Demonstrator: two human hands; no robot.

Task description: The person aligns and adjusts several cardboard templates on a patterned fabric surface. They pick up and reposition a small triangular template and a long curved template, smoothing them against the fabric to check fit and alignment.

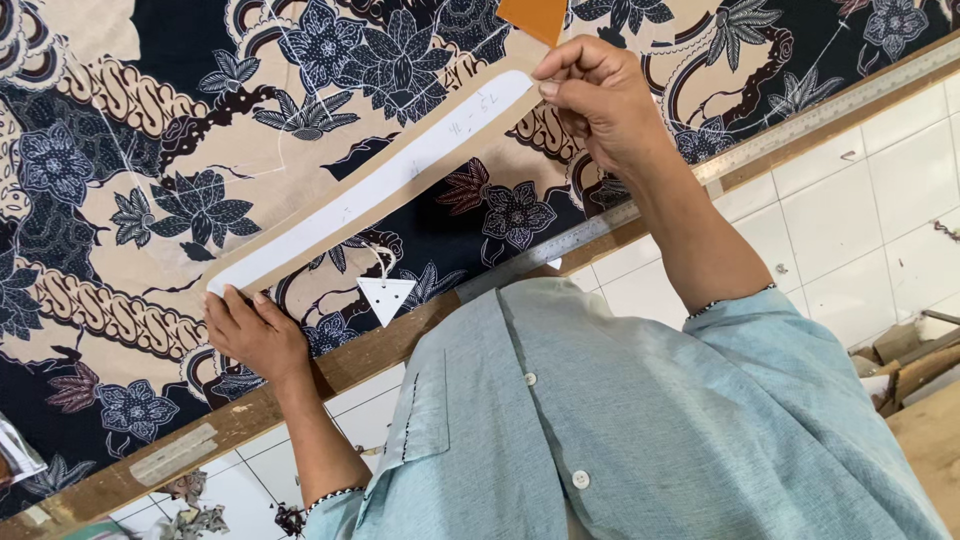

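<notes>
A long, slightly curved cardboard pattern strip (375, 190) with a white face lies diagonally on a batik fabric (150, 170) printed with dark blue flowers on cream and black. My left hand (255, 335) holds the strip's lower left end, fingertips pressing on it. My right hand (600, 100) pinches the upper right end with curled fingers. A small white triangular tag (385, 297) hangs from the strip on a string. Thin chalk lines show on the cloth left of the strip.
A metal ruler (800, 125) lies along the wooden table edge (340, 365), which carries a piece of masking tape (175, 453). An orange-brown piece (535, 15) sits at the top. White floor tiles (880, 210), fabric scraps and wooden items (910, 365) lie below.
</notes>
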